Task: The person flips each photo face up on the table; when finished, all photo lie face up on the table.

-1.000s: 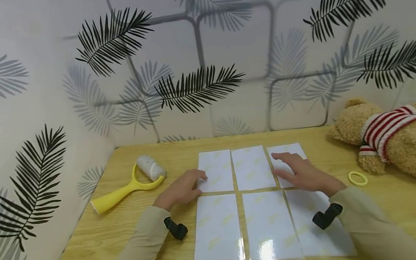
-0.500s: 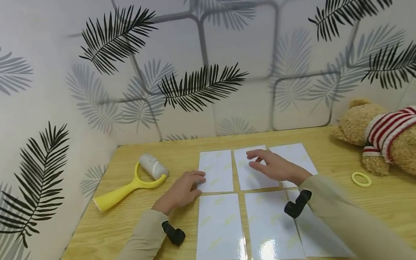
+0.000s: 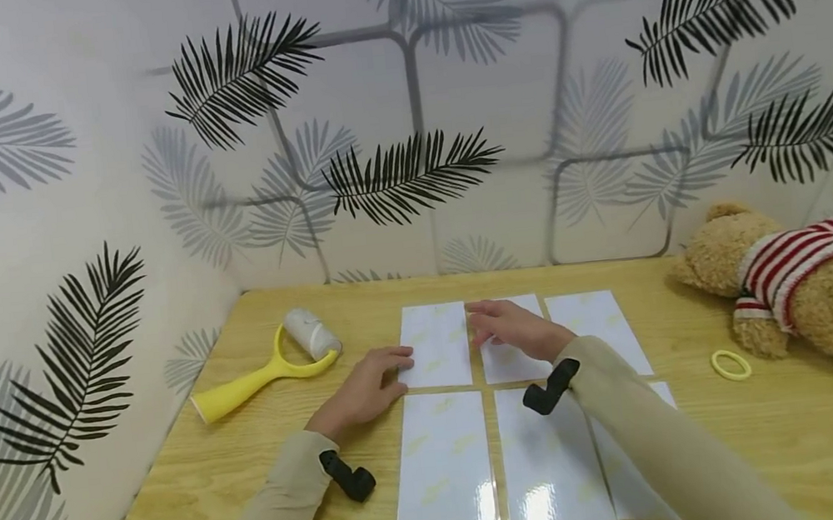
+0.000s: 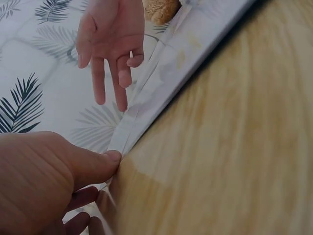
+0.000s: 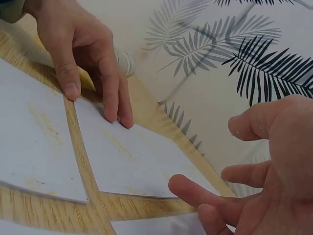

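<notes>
Six thin, glossy white rectangular sheets with faint yellow marks (image 3: pixel 443 462) on a yellow wood-grain surface (image 3: pixel 203 473), laid in two rows of three, narrow gaps between; far row just short of the surface's far edge. Left hand (image 3: pixel 364 389) at the far-row left sheet (image 3: pixel 434 346): fingers loosely bent, thumb spread from them, fingertips touching its left edge and thumb tip at its near-left corner; whether it truly grips, cannot tell. Right hand (image 3: pixel 519 329) hovers palm down over the far-row middle sheet (image 3: pixel 506 369), thumb apart and fingers loosely extended, holding nothing; fingertips beside the right edge of the left sheet. Far-row right sheet (image 3: pixel 596 330) fully in sight; near-row right sheet (image 3: pixel 629 486) partly hidden by the right forearm. Both arms in beige sleeves (image 3: pixel 274 500), a small black device (image 3: pixel 348 474) at each cuff. Toward the surface's far-left corner: a yellow plastic roller handle (image 3: pixel 244 390) with a pale grey cylindrical roll (image 3: pixel 311 333), handle end close to the left edge. Right of the sheets, a small pale-yellow ring (image 3: pixel 732 377) lies flat. Beyond it, a tan plush bear in a red-and-white striped sweater (image 3: pixel 808 264), lying down, head toward the far edge. Behind, wall with black and grey fern-leaf print (image 3: pixel 408 177).
</notes>
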`<state>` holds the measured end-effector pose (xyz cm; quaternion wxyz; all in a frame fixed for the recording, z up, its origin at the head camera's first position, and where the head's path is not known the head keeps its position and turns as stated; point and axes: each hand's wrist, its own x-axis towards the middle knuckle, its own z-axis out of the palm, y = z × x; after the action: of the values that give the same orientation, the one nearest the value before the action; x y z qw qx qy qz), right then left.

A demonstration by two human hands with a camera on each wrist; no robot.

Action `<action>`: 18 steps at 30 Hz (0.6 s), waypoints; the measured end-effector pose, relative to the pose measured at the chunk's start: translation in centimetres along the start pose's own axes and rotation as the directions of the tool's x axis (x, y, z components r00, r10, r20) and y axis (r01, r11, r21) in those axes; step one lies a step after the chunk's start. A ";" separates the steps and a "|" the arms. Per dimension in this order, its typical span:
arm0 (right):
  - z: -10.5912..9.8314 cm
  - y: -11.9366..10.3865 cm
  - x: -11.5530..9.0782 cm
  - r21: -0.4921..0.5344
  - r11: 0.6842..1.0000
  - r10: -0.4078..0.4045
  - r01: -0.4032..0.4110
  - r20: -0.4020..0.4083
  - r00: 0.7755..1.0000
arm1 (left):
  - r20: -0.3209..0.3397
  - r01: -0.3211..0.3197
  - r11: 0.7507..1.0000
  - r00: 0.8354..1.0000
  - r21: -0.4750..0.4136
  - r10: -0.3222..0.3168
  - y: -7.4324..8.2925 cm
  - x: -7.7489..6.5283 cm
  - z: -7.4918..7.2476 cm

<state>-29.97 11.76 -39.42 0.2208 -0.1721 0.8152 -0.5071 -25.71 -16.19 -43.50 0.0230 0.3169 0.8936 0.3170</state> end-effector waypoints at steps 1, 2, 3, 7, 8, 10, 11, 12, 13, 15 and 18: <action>0.0 0.0 0.2 0.020 1.000 0.014 -0.014 0.002 1.000 | -0.006 0.000 1.000 1.000 -0.008 0.000 -0.1 0.0 0.0; 0.1 0.0 0.4 0.041 0.999 0.027 -0.027 0.001 1.000 | -0.013 0.003 1.000 1.000 -0.014 -0.003 -0.1 0.0 0.0; 0.1 0.0 0.5 0.086 0.996 0.039 -0.039 0.000 0.999 | -0.016 0.014 1.000 1.000 -0.026 -0.014 -0.2 0.1 0.0; 0.3 0.1 0.7 0.326 0.942 0.084 -0.083 0.009 0.996 | -0.004 0.057 0.997 0.998 -0.058 -0.057 0.0 0.1 -0.3; 0.4 0.2 0.6 0.392 0.916 0.090 -0.086 0.008 0.996 | -0.001 0.061 0.996 0.998 -0.059 -0.061 0.1 0.1 -0.3; 0.5 0.3 0.4 0.486 0.869 0.104 -0.089 -0.003 0.995 | 0.006 0.059 0.997 0.998 -0.057 -0.059 0.4 0.0 -0.4; 0.6 0.3 0.3 0.506 0.858 0.103 -0.083 -0.011 0.995 | 0.009 0.059 0.997 0.998 -0.056 -0.059 0.5 0.0 -0.4; 0.7 0.4 0.2 0.517 0.853 0.099 -0.074 -0.021 0.995 | 0.009 0.058 0.997 0.998 -0.057 -0.058 0.5 0.0 -0.4; 0.8 0.5 0.2 0.520 0.852 0.097 -0.064 -0.036 0.995 | 0.009 0.055 0.997 0.998 -0.057 -0.055 0.6 0.0 -0.4; 1.0 0.4 0.3 0.483 0.874 0.088 -0.050 -0.058 0.994 | 0.010 0.050 0.997 0.999 -0.058 -0.049 0.6 0.0 -0.4; 1.5 0.3 0.8 0.402 0.915 0.060 -0.028 -0.067 0.996 | 0.006 0.053 0.996 0.999 -0.069 -0.053 0.6 -0.1 -0.3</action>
<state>-29.87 10.34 -40.43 0.2310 -0.0850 0.7059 -0.6642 -25.39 -16.09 -42.92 0.0440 0.2929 0.8902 0.3462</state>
